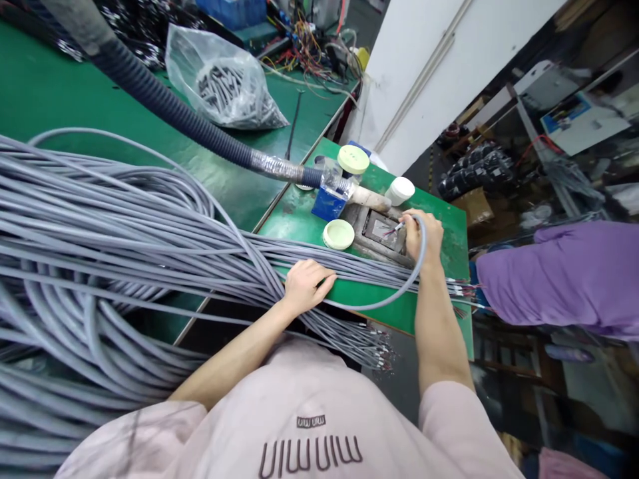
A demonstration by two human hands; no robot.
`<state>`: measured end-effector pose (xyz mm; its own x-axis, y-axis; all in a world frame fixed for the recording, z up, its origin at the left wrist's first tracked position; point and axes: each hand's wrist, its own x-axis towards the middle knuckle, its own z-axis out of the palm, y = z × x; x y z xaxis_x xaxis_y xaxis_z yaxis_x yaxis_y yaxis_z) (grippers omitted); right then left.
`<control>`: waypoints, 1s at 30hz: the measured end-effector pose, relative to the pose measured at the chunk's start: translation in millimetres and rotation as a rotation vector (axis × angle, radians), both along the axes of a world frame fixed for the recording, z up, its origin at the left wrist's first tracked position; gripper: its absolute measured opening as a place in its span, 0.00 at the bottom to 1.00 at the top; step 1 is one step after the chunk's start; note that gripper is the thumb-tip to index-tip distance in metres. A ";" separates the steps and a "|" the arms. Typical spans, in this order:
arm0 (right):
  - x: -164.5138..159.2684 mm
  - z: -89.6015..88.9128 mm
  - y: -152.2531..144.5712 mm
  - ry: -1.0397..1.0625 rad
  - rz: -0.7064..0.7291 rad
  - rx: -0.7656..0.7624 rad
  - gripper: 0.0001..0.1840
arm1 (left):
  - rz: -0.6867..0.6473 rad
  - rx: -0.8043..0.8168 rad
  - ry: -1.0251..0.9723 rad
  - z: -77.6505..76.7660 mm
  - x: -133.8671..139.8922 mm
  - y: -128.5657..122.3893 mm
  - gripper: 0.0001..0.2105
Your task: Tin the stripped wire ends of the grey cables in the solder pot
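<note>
- two bare hands of one person: a right hand (423, 238) and a left hand (308, 286)
- one held cable (375, 307), its tip pinched between the right thumb and fingers
- that tip is above the metal pot (389, 251), one in number, on the right part of the green table (444, 229); whether the wires touch the surface inside, i cannot tell
- left hand lies back up over the cable bundle (349, 261), fingers bent and thumb stretched out; whether it grips any cable, i cannot tell
- the held cable has a smooth grey sheath, bent into a wide loop that passes in front of the right hand and curves back toward the left one
- at its tip, a short white part and several thin, dark and coloured wires splay apart; too small to count
- grey cables in the bundle: too many to count, with two groups of stripped ends, one right of the right forearm, one fanned below the left hand
- one blue block (328, 205), one ribbed hose (200, 123) with its pale nozzle aimed over the pot
- one yellow-lidded jar (353, 158), one white tub (401, 190), one shallow round dish (338, 235), all near the pot
- one clear bag (229, 90) of short grey pieces
- one other person, in a purple sleeve (559, 276), at the right
</note>
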<state>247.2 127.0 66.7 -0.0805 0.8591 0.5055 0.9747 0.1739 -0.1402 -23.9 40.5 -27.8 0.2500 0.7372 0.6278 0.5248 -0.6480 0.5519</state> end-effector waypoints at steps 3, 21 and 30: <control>5.8 -7.3 9.2 -0.008 -0.043 -0.040 0.13 | 0.003 0.001 0.010 -0.6 0.4 0.1 0.07; 5.3 -18.0 31.0 -0.085 -0.062 -0.138 0.15 | -0.007 0.019 0.029 -2.2 0.1 0.5 0.08; -40.9 36.4 -98.0 0.345 0.296 0.136 0.13 | -0.106 -0.222 -0.238 6.4 3.1 -3.5 0.09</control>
<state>206.3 29.0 103.1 -0.1196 0.7487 0.6520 0.7809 0.4765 -0.4039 -20.8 36.9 -21.4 0.1989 0.8401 0.5046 0.3006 -0.5424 0.7845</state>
